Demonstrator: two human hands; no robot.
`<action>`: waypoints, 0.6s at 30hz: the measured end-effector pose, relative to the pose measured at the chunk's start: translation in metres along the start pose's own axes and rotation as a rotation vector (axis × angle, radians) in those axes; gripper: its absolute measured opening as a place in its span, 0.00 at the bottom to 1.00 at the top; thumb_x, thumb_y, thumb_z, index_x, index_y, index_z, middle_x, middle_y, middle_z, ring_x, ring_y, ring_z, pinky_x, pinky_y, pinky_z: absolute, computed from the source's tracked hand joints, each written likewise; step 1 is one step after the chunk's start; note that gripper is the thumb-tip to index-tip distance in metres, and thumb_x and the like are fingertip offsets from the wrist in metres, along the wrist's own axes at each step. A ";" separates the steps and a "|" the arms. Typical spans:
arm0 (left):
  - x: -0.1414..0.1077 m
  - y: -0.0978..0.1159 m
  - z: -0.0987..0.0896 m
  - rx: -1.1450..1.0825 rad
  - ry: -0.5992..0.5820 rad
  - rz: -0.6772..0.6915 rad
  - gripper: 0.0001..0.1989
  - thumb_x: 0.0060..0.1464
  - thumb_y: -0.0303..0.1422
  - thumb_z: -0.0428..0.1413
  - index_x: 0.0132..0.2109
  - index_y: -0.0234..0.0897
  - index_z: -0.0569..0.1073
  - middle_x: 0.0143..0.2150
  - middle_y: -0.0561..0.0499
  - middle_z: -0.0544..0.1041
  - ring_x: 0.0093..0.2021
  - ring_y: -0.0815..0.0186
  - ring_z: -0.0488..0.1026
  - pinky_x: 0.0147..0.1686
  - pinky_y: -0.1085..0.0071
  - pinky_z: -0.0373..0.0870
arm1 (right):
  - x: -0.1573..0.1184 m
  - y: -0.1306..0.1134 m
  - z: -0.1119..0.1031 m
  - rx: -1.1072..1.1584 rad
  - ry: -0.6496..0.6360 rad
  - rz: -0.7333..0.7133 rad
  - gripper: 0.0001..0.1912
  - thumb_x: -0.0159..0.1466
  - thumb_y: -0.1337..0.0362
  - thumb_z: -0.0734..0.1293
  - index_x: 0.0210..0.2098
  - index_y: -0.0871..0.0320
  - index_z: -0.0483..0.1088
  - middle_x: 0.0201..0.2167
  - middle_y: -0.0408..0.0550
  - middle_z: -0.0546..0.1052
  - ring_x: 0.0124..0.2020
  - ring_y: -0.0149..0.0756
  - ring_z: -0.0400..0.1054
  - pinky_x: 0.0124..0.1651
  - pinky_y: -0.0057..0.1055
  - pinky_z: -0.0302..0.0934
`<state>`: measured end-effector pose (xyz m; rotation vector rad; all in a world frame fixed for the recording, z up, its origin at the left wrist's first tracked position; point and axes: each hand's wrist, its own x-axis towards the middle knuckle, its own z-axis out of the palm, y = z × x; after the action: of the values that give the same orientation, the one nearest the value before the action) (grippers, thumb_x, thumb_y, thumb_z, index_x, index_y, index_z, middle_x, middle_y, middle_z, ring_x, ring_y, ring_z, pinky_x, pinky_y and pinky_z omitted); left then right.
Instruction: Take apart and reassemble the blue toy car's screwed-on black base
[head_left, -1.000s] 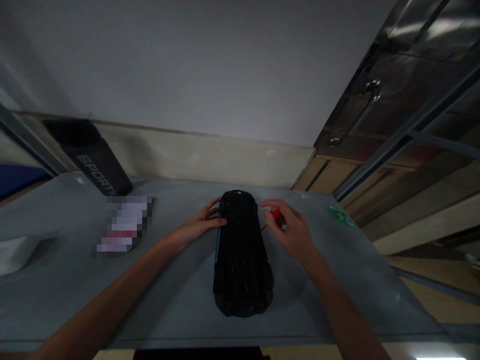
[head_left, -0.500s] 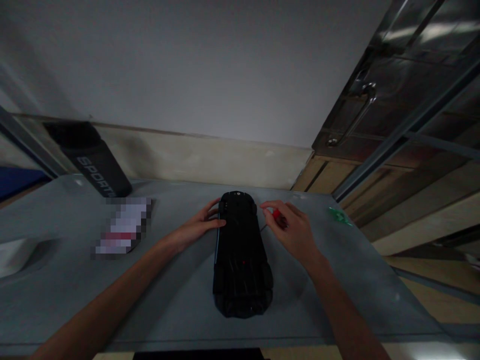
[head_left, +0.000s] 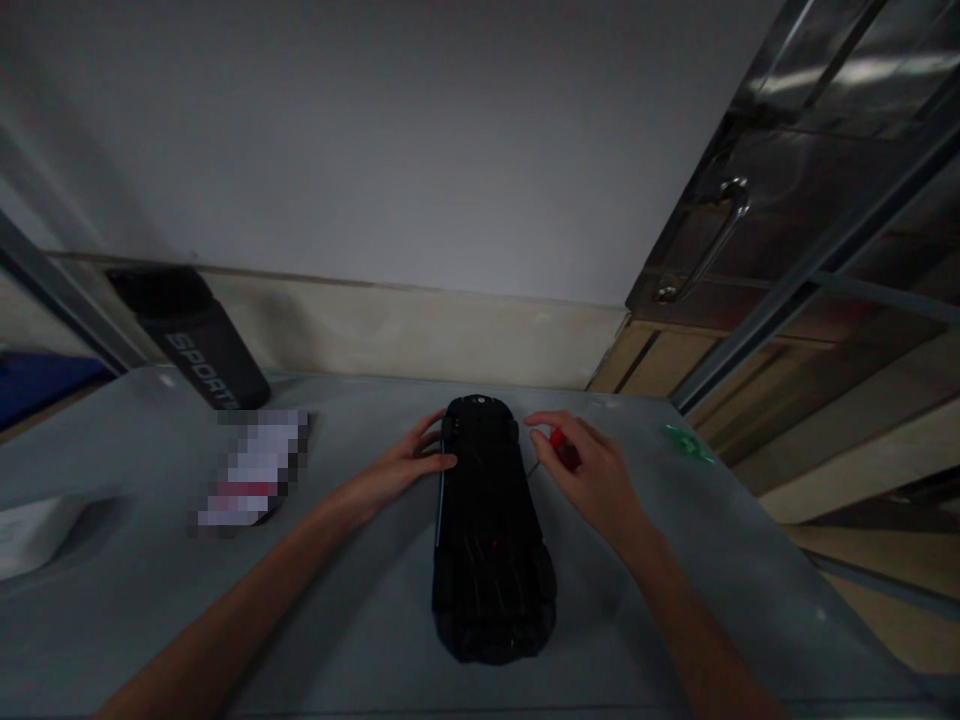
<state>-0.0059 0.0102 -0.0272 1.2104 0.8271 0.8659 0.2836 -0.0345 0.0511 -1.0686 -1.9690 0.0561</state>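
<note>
A toy car [head_left: 491, 500] lies upside down on the grey table, its black underside and wheels facing up. My left hand [head_left: 409, 462] grips the car's left side near the far end, thumb on the underside and fingers along the edge. On the other side, my right hand [head_left: 585, 465] is closed around a small screwdriver [head_left: 557, 437] with a red handle. Its thin shaft points down and left towards the car's right side. Whether the tip touches the car I cannot tell. The right index finger and thumb stay just off the front right wheel.
A dark bottle [head_left: 202, 345] marked SPORT leans at the back left. Near it lies a blurred-out phone-like object [head_left: 251, 470], and a white object [head_left: 37, 535] sits at the left edge. A green wrapper [head_left: 688, 443] lies right on the table [head_left: 360, 610], which meets a wall behind.
The whole view has shifted, so everything sits slightly lower in the picture. Both hands keep nearly the same places around the car, and the screwdriver stays in my right hand.
</note>
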 end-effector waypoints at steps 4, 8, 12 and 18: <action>-0.002 0.001 -0.001 0.027 -0.003 -0.008 0.50 0.56 0.41 0.72 0.79 0.54 0.59 0.78 0.43 0.68 0.76 0.46 0.67 0.76 0.45 0.58 | 0.002 -0.001 -0.003 0.016 -0.018 -0.069 0.12 0.75 0.66 0.63 0.52 0.48 0.77 0.33 0.45 0.80 0.31 0.38 0.73 0.41 0.37 0.70; -0.002 0.003 0.000 0.035 0.006 -0.019 0.50 0.56 0.40 0.71 0.79 0.55 0.59 0.78 0.43 0.68 0.76 0.45 0.66 0.76 0.47 0.59 | 0.003 -0.001 -0.002 0.042 -0.006 -0.028 0.13 0.73 0.68 0.63 0.52 0.51 0.76 0.30 0.43 0.77 0.29 0.36 0.72 0.37 0.34 0.69; -0.002 0.004 0.002 0.031 0.012 -0.023 0.52 0.54 0.42 0.72 0.79 0.54 0.58 0.79 0.42 0.65 0.77 0.44 0.65 0.76 0.44 0.58 | 0.001 0.001 0.001 0.030 0.006 0.005 0.08 0.74 0.65 0.65 0.48 0.51 0.77 0.24 0.38 0.70 0.25 0.34 0.68 0.32 0.31 0.65; -0.001 0.002 0.001 0.075 0.031 0.008 0.47 0.56 0.39 0.70 0.78 0.57 0.61 0.78 0.48 0.70 0.77 0.47 0.66 0.73 0.52 0.64 | 0.000 -0.002 -0.003 0.028 -0.049 -0.029 0.11 0.76 0.64 0.63 0.51 0.49 0.77 0.32 0.43 0.80 0.27 0.35 0.71 0.33 0.32 0.67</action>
<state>-0.0055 0.0090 -0.0249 1.2690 0.8868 0.8688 0.2840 -0.0370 0.0539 -1.0291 -2.0216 0.0953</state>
